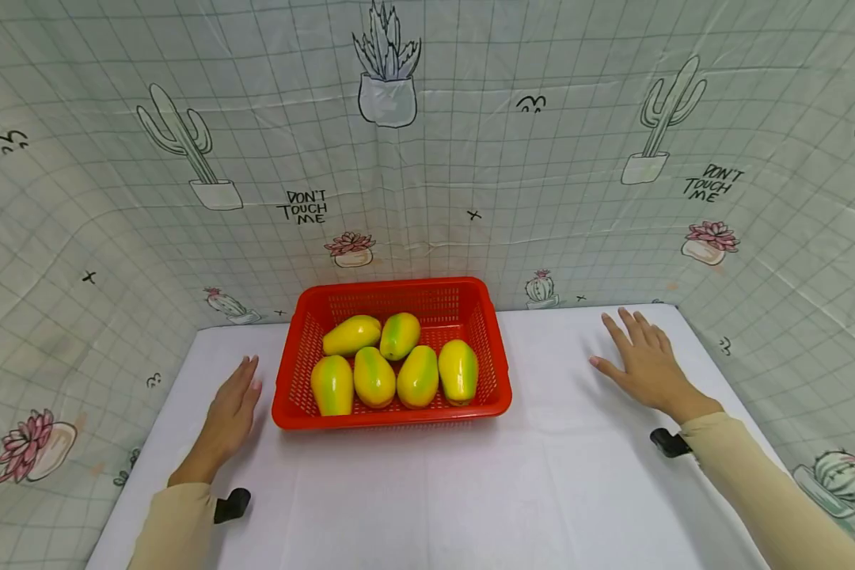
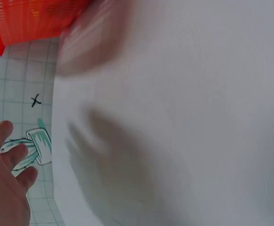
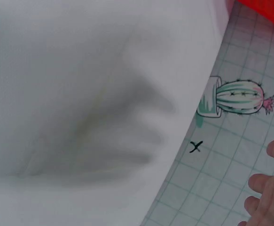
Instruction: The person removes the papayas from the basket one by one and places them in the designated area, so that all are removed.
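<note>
A red plastic basket (image 1: 499, 380) with perforated walls stands at the back of the white table. Inside lie several glossy yellow-green fruits (image 1: 418, 377), shaped like papayas or mangoes. To the basket's left is my left hand (image 1: 229, 418), apart from it, fingers extended and holding nothing. My right hand (image 1: 648, 366) hovers over the table's right side with its fingers spread, also holding nothing. The left wrist view has the left hand (image 2: 6, 181) and a corner of the basket (image 2: 31, 23). At the right wrist view's edge, the right hand (image 3: 272, 195) is partly cut off.
A white cloth covers the table (image 1: 413, 499). Behind it and along both sides hangs a grid-patterned curtain (image 1: 427, 174) printed with cacti and lettering. A black wrist device (image 1: 233, 505) is at the left cuff, and another black device (image 1: 670, 442) at the right cuff.
</note>
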`<state>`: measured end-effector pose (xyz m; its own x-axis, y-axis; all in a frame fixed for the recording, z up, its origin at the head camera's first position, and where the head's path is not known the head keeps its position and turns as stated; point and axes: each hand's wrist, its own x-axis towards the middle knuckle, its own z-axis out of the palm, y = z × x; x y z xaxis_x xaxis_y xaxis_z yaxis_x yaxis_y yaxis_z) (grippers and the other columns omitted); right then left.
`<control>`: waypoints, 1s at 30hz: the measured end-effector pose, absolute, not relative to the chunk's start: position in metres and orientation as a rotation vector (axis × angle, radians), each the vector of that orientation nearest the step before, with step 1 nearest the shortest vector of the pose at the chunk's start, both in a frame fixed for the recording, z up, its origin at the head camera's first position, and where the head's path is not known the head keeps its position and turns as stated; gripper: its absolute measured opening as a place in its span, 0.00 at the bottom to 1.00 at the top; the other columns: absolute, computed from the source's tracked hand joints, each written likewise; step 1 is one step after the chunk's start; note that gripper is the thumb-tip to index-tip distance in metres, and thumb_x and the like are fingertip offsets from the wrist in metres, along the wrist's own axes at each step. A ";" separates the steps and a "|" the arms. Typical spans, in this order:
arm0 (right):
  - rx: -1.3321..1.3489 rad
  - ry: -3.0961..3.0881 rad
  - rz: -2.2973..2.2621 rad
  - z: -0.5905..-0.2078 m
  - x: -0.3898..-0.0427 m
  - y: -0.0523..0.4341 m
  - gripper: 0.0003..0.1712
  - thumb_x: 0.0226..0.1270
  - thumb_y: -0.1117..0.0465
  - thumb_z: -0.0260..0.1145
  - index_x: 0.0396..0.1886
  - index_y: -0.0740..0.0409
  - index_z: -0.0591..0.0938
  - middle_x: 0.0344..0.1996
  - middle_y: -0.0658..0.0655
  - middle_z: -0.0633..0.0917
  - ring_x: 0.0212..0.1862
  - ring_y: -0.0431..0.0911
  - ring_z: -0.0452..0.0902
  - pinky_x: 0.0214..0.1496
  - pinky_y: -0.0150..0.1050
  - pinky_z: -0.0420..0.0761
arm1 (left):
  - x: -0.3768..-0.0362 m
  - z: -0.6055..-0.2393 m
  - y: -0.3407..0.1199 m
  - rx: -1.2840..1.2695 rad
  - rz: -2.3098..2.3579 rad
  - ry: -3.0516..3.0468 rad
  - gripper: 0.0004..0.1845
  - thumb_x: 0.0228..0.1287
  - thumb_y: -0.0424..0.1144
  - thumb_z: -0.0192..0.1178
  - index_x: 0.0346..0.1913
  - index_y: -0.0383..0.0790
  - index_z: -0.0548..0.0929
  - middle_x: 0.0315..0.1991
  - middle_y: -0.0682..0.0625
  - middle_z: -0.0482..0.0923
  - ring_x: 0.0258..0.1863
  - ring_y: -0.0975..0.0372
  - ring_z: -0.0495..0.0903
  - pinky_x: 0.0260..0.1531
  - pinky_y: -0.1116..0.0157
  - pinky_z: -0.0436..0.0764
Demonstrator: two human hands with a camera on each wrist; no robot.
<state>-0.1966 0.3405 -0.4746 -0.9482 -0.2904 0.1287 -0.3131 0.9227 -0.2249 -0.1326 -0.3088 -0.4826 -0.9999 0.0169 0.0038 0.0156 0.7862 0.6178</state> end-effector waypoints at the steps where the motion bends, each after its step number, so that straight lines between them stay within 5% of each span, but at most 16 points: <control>1: 0.484 -2.982 0.370 -0.472 -0.196 0.338 0.48 0.78 0.42 0.63 0.82 0.68 0.59 0.78 0.79 0.55 0.79 0.78 0.47 0.76 0.75 0.48 | -0.132 -0.481 -0.307 0.035 1.075 2.955 0.32 0.88 0.45 0.37 0.82 0.26 0.53 0.82 0.26 0.47 0.80 0.29 0.47 0.76 0.30 0.47; 6: 0.549 -2.936 0.360 -0.463 -0.193 0.324 0.48 0.78 0.41 0.64 0.82 0.67 0.59 0.78 0.79 0.56 0.78 0.77 0.48 0.76 0.75 0.48 | -0.131 -0.470 -0.297 -0.021 1.267 2.805 0.35 0.89 0.51 0.30 0.83 0.28 0.52 0.82 0.27 0.48 0.81 0.31 0.47 0.76 0.31 0.48; 12: 0.600 -2.918 0.351 -0.451 -0.191 0.306 0.49 0.77 0.41 0.65 0.83 0.65 0.59 0.80 0.76 0.55 0.80 0.75 0.46 0.77 0.75 0.47 | -0.130 -0.457 -0.284 -0.061 1.398 2.697 0.35 0.89 0.52 0.30 0.84 0.30 0.52 0.82 0.29 0.52 0.77 0.35 0.60 0.72 0.37 0.68; 17: 0.645 -2.894 0.341 -0.442 -0.188 0.292 0.49 0.74 0.44 0.68 0.83 0.63 0.59 0.80 0.75 0.57 0.80 0.74 0.47 0.77 0.74 0.48 | -0.128 -0.451 -0.279 -0.132 1.485 2.642 0.33 0.88 0.47 0.42 0.84 0.32 0.53 0.81 0.33 0.58 0.72 0.40 0.70 0.61 0.61 0.83; 21: 0.693 -2.871 0.327 -0.436 -0.185 0.282 0.49 0.73 0.45 0.70 0.83 0.62 0.59 0.80 0.74 0.58 0.80 0.73 0.48 0.78 0.74 0.49 | -0.127 -0.450 -0.278 -0.204 1.540 2.599 0.33 0.87 0.45 0.48 0.84 0.34 0.56 0.78 0.34 0.63 0.61 0.53 0.77 0.48 0.77 0.80; 25: 0.729 -2.858 0.312 -0.431 -0.184 0.274 0.49 0.72 0.46 0.71 0.83 0.62 0.60 0.80 0.73 0.57 0.80 0.72 0.48 0.78 0.73 0.49 | -0.128 -0.449 -0.278 -0.245 1.587 2.557 0.31 0.86 0.42 0.49 0.84 0.35 0.57 0.76 0.35 0.65 0.49 0.71 0.76 0.46 0.77 0.80; 30: 0.760 -2.844 0.283 -0.427 -0.184 0.265 0.50 0.72 0.47 0.71 0.83 0.62 0.60 0.80 0.72 0.58 0.80 0.72 0.48 0.78 0.73 0.49 | -0.128 -0.448 -0.278 -0.270 1.641 2.494 0.31 0.85 0.40 0.50 0.84 0.35 0.58 0.76 0.35 0.64 0.45 0.75 0.76 0.47 0.76 0.82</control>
